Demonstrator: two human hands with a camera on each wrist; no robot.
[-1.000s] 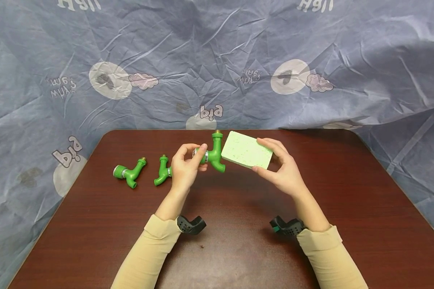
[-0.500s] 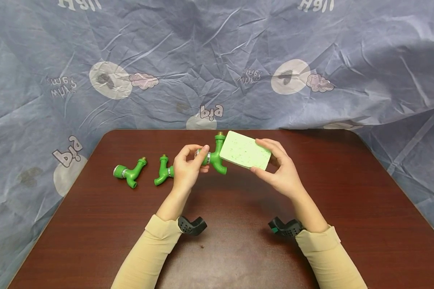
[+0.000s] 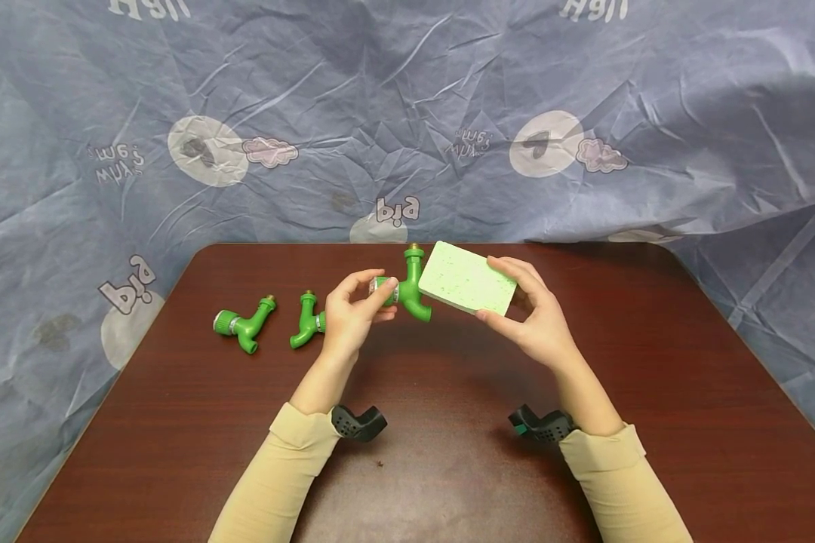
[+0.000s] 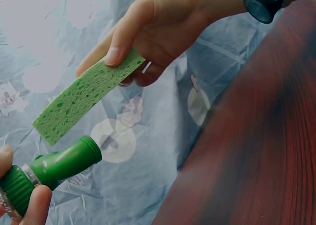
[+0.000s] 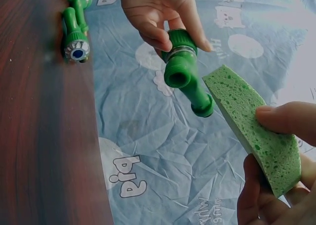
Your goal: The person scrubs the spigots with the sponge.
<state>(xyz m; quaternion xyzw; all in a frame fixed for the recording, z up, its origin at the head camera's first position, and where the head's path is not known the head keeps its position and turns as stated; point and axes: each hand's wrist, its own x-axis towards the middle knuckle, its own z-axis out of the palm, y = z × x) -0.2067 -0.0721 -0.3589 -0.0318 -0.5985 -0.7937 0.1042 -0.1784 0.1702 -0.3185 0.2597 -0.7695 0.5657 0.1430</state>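
Observation:
Above the table, my left hand [image 3: 350,313] grips a green faucet [image 3: 416,291] by its ribbed knob, thumb on the near side. The faucet's brass-threaded end points up and its spout hangs down to the right. My right hand [image 3: 538,317] pinches a light green sponge [image 3: 467,277] at its right end, between thumb and fingers. The sponge [image 4: 89,97] lies very close to the faucet [image 4: 69,160]; whether they touch I cannot tell. In the right wrist view, the sponge [image 5: 256,131] appears slightly bent, its far corner beside the faucet body [image 5: 185,76].
Two more green faucets lie on the dark red-brown table [image 3: 448,452]: one at the left [image 3: 243,324], another [image 3: 307,323] partly hidden behind my left hand. A wrinkled blue printed cloth [image 3: 353,113] hangs behind the table's far edge.
The faucet in my left hand has shifted a little to the right. The sponge dipped slightly left, then came back right and up a little. Both grips stay the same.

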